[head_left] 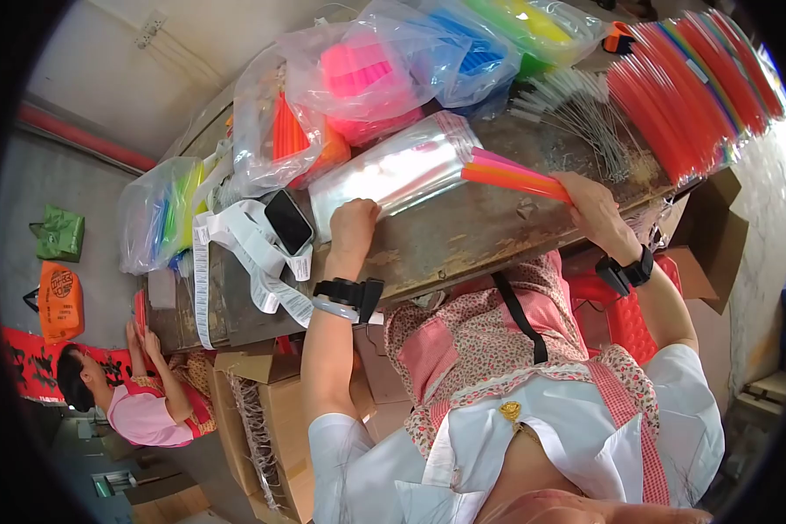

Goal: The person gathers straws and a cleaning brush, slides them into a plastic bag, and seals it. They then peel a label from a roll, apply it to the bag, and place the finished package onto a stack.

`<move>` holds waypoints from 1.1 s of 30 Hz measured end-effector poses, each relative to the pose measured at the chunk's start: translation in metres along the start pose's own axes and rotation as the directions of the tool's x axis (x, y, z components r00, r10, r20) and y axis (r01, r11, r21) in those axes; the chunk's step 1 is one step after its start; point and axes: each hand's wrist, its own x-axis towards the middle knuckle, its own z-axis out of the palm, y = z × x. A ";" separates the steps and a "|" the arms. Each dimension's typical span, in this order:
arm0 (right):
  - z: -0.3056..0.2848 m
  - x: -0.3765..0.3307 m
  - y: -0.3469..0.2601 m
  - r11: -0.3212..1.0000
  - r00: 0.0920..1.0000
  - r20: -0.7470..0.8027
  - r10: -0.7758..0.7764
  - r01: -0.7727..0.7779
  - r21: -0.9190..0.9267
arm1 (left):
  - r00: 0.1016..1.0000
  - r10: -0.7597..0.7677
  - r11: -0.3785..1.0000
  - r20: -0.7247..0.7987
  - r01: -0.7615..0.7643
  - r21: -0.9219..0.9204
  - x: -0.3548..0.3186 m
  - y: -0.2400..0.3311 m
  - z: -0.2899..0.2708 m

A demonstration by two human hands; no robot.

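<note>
My right hand (589,210) is closed around the near end of a small bundle of pink and orange plastic straws or tubes (511,178). Their far ends reach the right-hand edge of a shiny clear plastic bag (393,170) lying flat on the table; whether they are inside it I cannot tell. At the bag's lower left edge, my left hand (354,231) is closed with curled fingers, pinching the plastic. Beside that hand lie a black phone (289,222) and curling strips of white labels (246,244).
Bags of pink (358,70), blue (472,48) and yellow-green tubes line the table's back. Thin wire brushes (589,113) and stacked red tubes (681,87) lie at right. Cardboard boxes (271,428) stand below. Another person (153,397) works at the left end.
</note>
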 end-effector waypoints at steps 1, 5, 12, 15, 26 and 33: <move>0.001 -0.001 -0.001 1.000 1.000 -0.025 -0.007 0.007 0.000 | 0.996 0.046 0.997 -0.075 -0.050 -0.052 -0.002 -0.005 -0.003; -0.016 -0.008 0.017 0.998 0.997 -0.072 -0.026 0.023 -0.051 | 0.931 0.151 0.971 -0.333 -0.203 -0.127 -0.012 0.026 -0.016; -0.030 -0.007 0.013 0.970 0.995 -0.072 -0.073 0.054 -0.237 | 0.918 0.221 0.967 -0.330 -0.250 -0.046 -0.091 0.071 -0.015; -0.027 -0.002 0.012 0.883 0.988 0.062 -0.140 0.153 -0.444 | 0.951 0.196 0.974 -0.241 -0.218 -0.065 -0.105 0.074 -0.001; -0.019 -0.006 0.026 0.665 0.966 0.194 -0.172 0.259 -0.701 | 0.944 0.070 0.808 -0.322 -0.243 -0.536 -0.062 0.152 0.012; -0.024 -0.014 0.027 0.714 0.968 0.185 -0.172 0.252 -0.653 | 0.976 -0.002 0.873 -0.218 -0.105 -0.477 -0.040 0.179 0.023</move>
